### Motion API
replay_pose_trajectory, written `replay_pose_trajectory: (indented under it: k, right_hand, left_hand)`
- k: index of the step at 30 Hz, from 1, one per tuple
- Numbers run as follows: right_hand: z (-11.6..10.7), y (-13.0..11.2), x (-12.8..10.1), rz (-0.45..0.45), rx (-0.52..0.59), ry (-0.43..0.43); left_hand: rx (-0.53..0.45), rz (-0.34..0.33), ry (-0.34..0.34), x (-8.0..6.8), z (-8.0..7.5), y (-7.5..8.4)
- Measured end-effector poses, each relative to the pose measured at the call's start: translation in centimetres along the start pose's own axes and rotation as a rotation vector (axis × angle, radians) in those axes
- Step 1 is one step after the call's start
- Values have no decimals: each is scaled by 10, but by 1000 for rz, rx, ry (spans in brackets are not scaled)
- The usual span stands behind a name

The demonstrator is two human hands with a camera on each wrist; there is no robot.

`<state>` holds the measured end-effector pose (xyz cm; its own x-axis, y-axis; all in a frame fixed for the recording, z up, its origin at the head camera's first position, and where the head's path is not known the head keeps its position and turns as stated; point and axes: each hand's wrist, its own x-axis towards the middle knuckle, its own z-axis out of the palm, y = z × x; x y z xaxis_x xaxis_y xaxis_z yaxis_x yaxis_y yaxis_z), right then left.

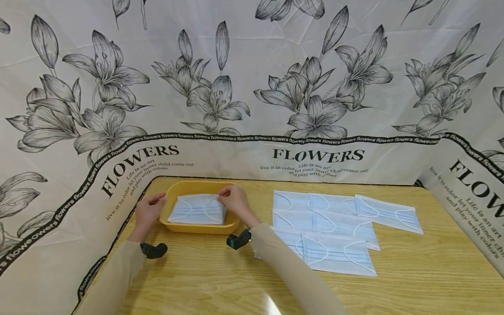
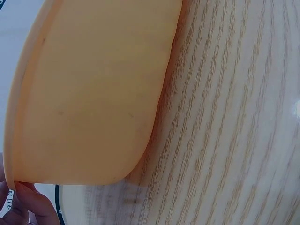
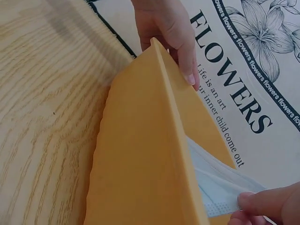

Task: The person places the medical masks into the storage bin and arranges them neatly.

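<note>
Yellow tray (image 1: 232, 225) sits at the table's (image 1: 433, 271) back left corner, near the flower-print backdrop (image 1: 252, 87). One pale blue face mask (image 1: 198, 210) lies inside it. Right hand (image 1: 235, 199) pinches the mask's upper right edge between thumb and fingers; right wrist view shows the fingertips (image 3: 262, 204) closed on the fabric. Left hand (image 1: 147, 212) rests at the tray's left rim, fingers extended against it. More masks (image 1: 334, 227) lie overlapping on the table, well right of the tray.
</note>
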<state>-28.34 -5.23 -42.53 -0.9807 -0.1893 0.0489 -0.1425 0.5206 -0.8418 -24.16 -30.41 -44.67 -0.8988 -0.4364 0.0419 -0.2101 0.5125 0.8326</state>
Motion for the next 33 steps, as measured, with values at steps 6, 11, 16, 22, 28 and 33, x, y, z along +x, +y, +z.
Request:
replay_pose_trajectory:
  k: [6, 11, 16, 22, 28, 33]
  right_hand:
    - [0, 1, 1, 11, -25, 34]
    - [-4, 2, 2, -13, -67, 60]
    - [-9, 0, 0, -44, -75, 73]
    - [-17, -2, -6, -112, -94, 73]
    - [-26, -2, -13, -163, -82, 66]
    - [-34, -2, -20, -170, -65, 64]
  left_hand:
    - [-10, -5, -6, 0, 1, 1]
    - [-14, 3, 3, 1, 2, 0]
    - [-15, 1, 0, 2, 2, -1]
    - [-18, -1, -5, 1, 1, -3]
    - [-14, -15, -16, -1, 0, -1]
    - [-18, -30, -19, -2, 1, 0]
